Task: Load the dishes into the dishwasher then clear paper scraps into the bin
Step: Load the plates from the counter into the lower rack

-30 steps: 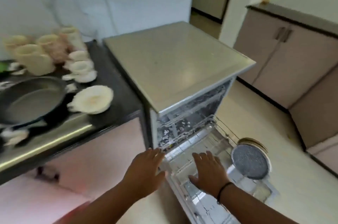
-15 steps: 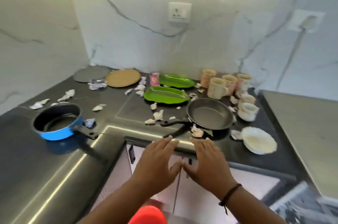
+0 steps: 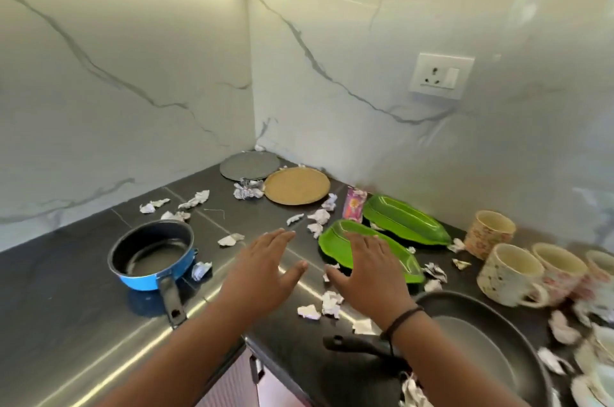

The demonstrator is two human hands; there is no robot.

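Observation:
My left hand (image 3: 265,268) and my right hand (image 3: 367,270) hover flat above the dark counter (image 3: 66,323), fingers spread, holding nothing. The right hand covers part of the near green leaf-shaped plate (image 3: 335,237); a second green plate (image 3: 405,219) lies behind it. A blue saucepan (image 3: 153,255) sits to the left of my left hand. A black frying pan (image 3: 481,340) lies under my right forearm. A tan round plate (image 3: 296,186) and a grey round plate (image 3: 250,165) rest in the corner. Floral mugs (image 3: 510,273) stand at the right. Crumpled paper scraps (image 3: 320,305) are scattered across the counter.
Marble walls meet in a corner behind the counter, with a wall socket (image 3: 442,76) on the right one. A small pink packet (image 3: 355,208) stands by the far green plate. White cups and saucers (image 3: 598,356) crowd the right edge. The dishwasher is out of view.
The view swung left from the open dishwasher to the counter corner. Both hands left the dishwasher rack and moved forward over the counter, the right one now above the near green plate.

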